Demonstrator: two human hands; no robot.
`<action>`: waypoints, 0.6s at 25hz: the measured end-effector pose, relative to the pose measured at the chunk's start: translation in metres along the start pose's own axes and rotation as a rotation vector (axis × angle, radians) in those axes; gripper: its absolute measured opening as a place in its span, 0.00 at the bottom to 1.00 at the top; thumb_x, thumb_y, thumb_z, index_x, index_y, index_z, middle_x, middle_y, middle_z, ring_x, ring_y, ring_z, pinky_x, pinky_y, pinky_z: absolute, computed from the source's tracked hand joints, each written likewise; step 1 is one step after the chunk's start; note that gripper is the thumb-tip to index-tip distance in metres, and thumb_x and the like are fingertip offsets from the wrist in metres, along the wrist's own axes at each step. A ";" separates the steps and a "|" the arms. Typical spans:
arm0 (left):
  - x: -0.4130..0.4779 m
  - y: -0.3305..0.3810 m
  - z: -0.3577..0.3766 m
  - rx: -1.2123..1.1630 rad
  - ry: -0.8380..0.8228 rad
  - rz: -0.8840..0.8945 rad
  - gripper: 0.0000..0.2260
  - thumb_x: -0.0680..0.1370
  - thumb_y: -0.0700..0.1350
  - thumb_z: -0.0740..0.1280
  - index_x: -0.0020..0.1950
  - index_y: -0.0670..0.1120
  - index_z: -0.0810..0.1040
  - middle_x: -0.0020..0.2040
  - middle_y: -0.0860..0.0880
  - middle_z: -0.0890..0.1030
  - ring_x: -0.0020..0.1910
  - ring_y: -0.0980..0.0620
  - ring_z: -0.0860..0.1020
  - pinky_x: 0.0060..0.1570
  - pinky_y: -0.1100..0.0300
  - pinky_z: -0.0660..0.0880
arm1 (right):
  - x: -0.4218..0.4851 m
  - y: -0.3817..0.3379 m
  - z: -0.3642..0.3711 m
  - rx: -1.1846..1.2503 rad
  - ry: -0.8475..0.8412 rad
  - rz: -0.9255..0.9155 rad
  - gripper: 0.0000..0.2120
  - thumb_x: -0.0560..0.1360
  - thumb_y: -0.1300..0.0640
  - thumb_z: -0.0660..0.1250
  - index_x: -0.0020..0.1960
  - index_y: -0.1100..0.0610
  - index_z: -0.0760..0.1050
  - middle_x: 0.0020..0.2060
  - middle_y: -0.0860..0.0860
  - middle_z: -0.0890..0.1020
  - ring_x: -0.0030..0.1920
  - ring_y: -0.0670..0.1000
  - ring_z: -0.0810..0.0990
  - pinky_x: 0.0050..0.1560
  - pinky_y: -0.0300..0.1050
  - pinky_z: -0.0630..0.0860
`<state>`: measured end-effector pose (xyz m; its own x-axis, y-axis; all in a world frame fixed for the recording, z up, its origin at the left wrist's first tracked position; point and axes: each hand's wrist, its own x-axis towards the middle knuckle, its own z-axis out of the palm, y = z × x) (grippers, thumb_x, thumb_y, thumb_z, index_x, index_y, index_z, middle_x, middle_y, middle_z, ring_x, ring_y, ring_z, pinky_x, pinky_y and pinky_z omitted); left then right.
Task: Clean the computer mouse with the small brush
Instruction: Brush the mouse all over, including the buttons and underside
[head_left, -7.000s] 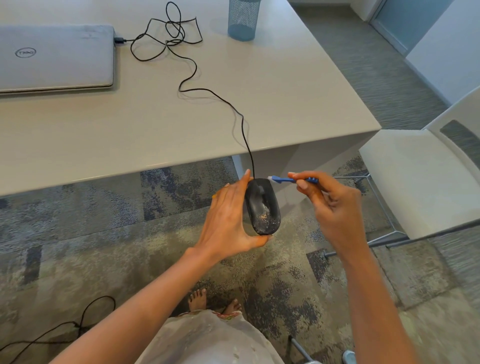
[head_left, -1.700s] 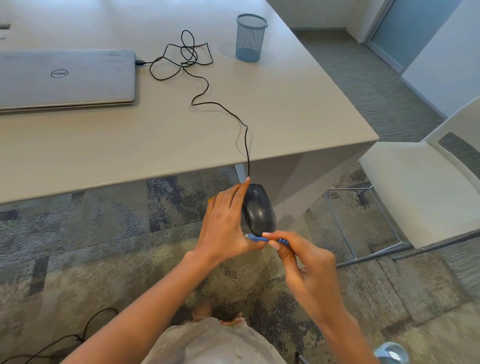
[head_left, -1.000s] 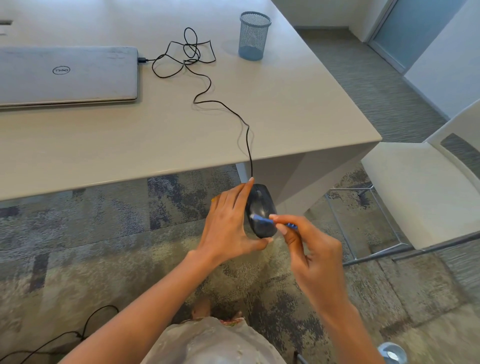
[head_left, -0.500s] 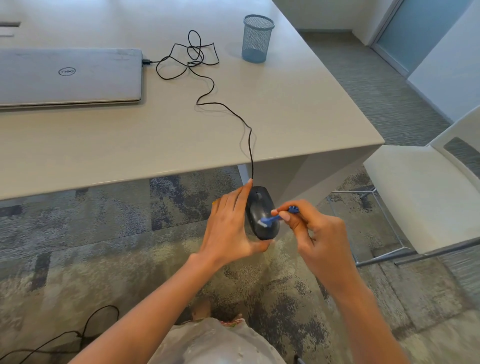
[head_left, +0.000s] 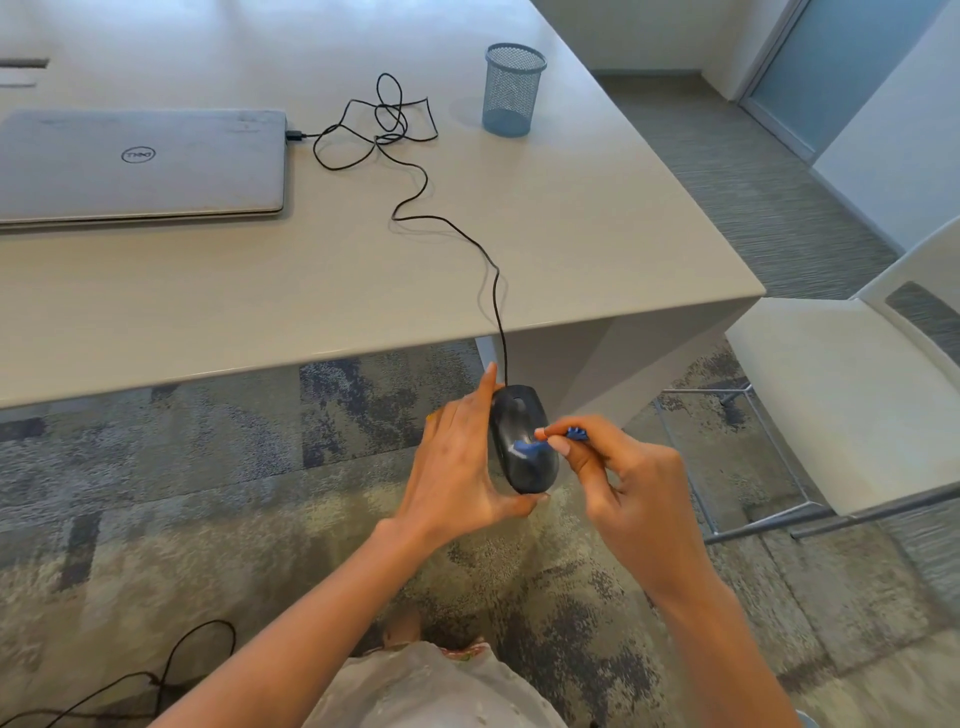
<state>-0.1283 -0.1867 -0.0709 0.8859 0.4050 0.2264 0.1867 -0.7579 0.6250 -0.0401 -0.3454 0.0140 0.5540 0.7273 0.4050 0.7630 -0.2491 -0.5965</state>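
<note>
Mouse: a black computer mouse (head_left: 522, 441) held in the air below the table's near edge, over the carpet, its top facing up toward the camera and its front end pointing at the table.
Left hand: the left hand (head_left: 457, 467) cradles the mouse from its left side; the fingers (head_left: 485, 389) reach along the left flank to the front end, and the thumb tip presses under the rear end, so the hand is clamped on the mouse.
Right hand: the right hand (head_left: 623, 483) sits just right of the mouse, thumb and forefinger pinched together on the handle of the brush.
Brush: a small blue brush (head_left: 540, 443) lying crosswise over the mouse, its head touching the middle of the mouse's top, its handle end showing between the pinching fingertips.
Cable: a black cable (head_left: 467, 239) rises from the mouse's front, passes over the table edge, loops on the table and runs to the laptop.
Table: a pale table (head_left: 597, 218) carrying a closed grey laptop (head_left: 140, 161) at left and a blue mesh cup (head_left: 511, 91) near the far right.
Chair: a white chair (head_left: 852, 395) beside the table's right corner.
</note>
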 end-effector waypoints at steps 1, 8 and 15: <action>0.001 0.001 0.001 -0.015 -0.004 0.007 0.62 0.62 0.67 0.76 0.81 0.48 0.40 0.73 0.51 0.68 0.65 0.51 0.70 0.65 0.53 0.64 | 0.004 0.000 0.000 0.004 0.031 -0.006 0.06 0.77 0.64 0.70 0.52 0.56 0.82 0.38 0.33 0.77 0.35 0.27 0.74 0.35 0.19 0.64; 0.004 0.004 0.004 -0.025 0.001 0.020 0.61 0.62 0.67 0.75 0.81 0.51 0.39 0.72 0.53 0.68 0.66 0.52 0.69 0.65 0.57 0.62 | 0.018 0.004 0.012 0.042 0.026 0.066 0.09 0.79 0.64 0.67 0.56 0.56 0.81 0.42 0.48 0.85 0.38 0.35 0.78 0.38 0.28 0.71; 0.001 -0.005 0.000 0.027 0.028 -0.013 0.60 0.62 0.69 0.74 0.81 0.48 0.43 0.70 0.50 0.70 0.63 0.50 0.70 0.62 0.57 0.62 | -0.010 0.010 -0.010 -0.055 -0.220 0.056 0.04 0.79 0.59 0.69 0.49 0.51 0.79 0.26 0.37 0.71 0.26 0.38 0.71 0.28 0.26 0.60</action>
<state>-0.1280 -0.1823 -0.0742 0.8712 0.4286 0.2395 0.2097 -0.7659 0.6078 -0.0346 -0.3617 0.0109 0.5150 0.8315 0.2080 0.7534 -0.3235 -0.5724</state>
